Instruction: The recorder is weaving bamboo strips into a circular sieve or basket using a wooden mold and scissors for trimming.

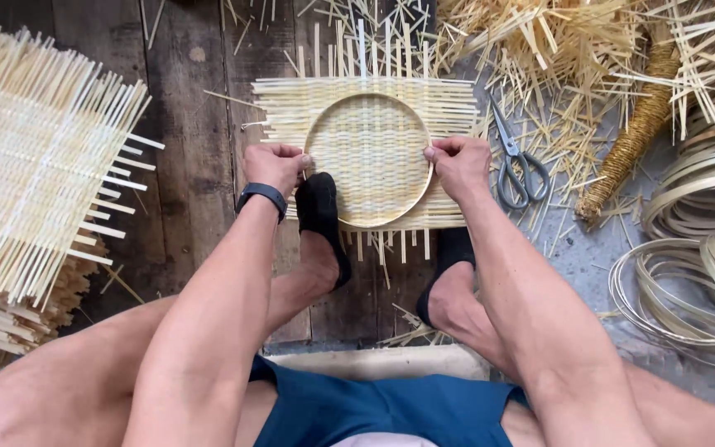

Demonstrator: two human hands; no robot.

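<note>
Left hand [273, 165] and right hand [457, 164] each have fingers curled tight, pinching opposite sides of a round hoop [368, 160]. The hoop lies flat on a woven mat [448, 103] on the plank floor [192, 124], mat pinned underfoot by both black socks [318, 207]. Scissors [516, 161] lie just right of the mat; coiled strips [697, 281] well apart.
</note>
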